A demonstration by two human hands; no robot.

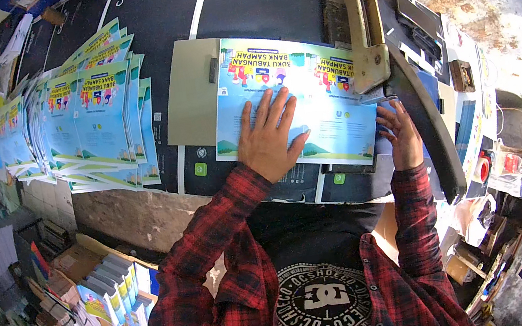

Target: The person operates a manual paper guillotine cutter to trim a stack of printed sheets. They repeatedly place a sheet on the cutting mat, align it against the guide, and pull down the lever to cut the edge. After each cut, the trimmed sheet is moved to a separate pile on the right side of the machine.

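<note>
Nearest, at the left below the bench (127, 216), stand cardboard boxes (93, 303) with bundled blue booklets (114, 289) on edge, and more stacked paper in the dark corner.

Then the hands. Left hand (268, 136) lies flat with fingers spread apart, pressing down on the printed sheet (305, 99), a light blue cover with yellow and colourful pictures near its far edge. Right hand (400, 135) rests at the right edge of this sheet, fingers half bent and touching the paper border, gripping nothing firmly as far as can be seen. Sheet sits on a grey board (190, 96), just beside the cutter arm (428, 131), a long dark lever which curves down along the right side from a cream metal hinge (369, 66).

Judged from this: squaring the sheet against the cutter seems to be the step in hand. Next move probably calls for holding the paper steady with the left hand, keeping the right fingers well away from the blade line.

Further left, a fanned pile of same covers (89, 118) spreads over the black surface, near but not touching the pressed sheet. At the right, a crowded shelf with a red tape roll (482, 168) and small items, tight beside the lever.
</note>
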